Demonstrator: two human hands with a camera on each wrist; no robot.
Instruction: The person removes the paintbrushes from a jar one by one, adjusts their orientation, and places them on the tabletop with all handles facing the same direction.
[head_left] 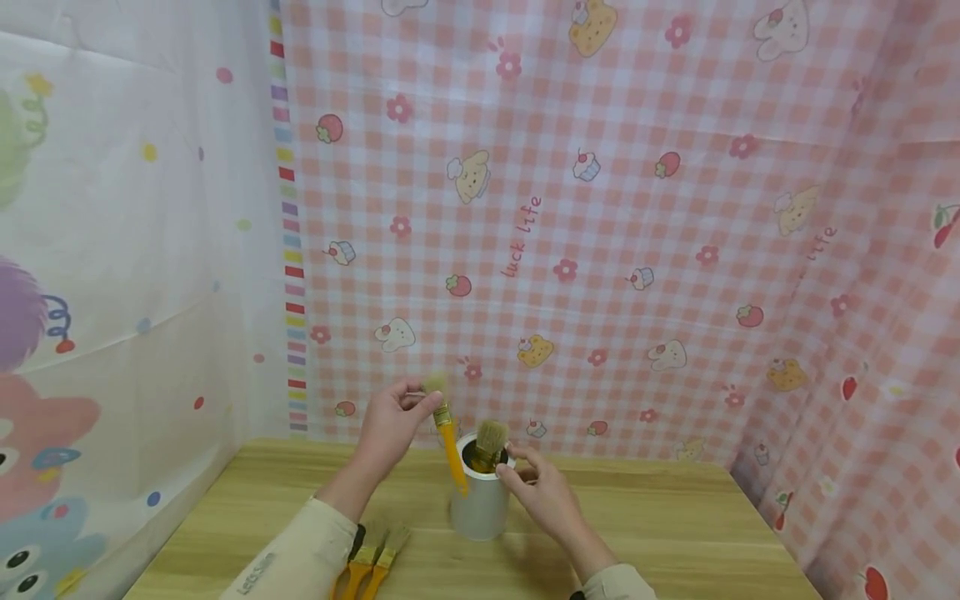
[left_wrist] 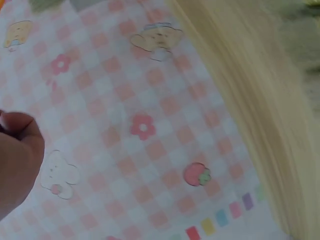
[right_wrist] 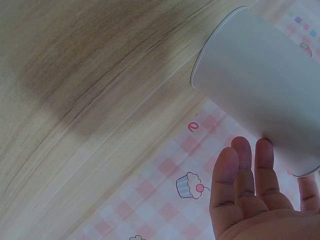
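Head view first: the left hand [head_left: 393, 421] is up beside the can, thumb and fingers pinched together on the raised brush [head_left: 453, 454] near its metal band. Bristles point up, the orange handle slants down, and its tip crosses in front of the rim's left side; whether it touches, I can't tell. The white can [head_left: 480, 512] stands upright on the wooden surface [head_left: 645, 517]. Inside it, here's the standing brush [head_left: 492, 437], bristles poking above the rim. Over on the other side, the right hand [head_left: 547, 492] has its thumb and index finger at the rim, holding the can there. Down by the left forearm, at least 2 loose brushes [head_left: 384, 560] lie side by side. Behind it all hangs the pink checked cloth [head_left: 600, 208].

To the left wrist view: only part of that hand shows at the left edge, fingers bent, its grip out of sight. Blurred bristles fill the upper right corner.

And the right wrist view: the can's smooth wall looms large, the right hand beside it, 3 fingers loosely extended, 1 of those fingertips against the wall, another finger reaching toward the rim.
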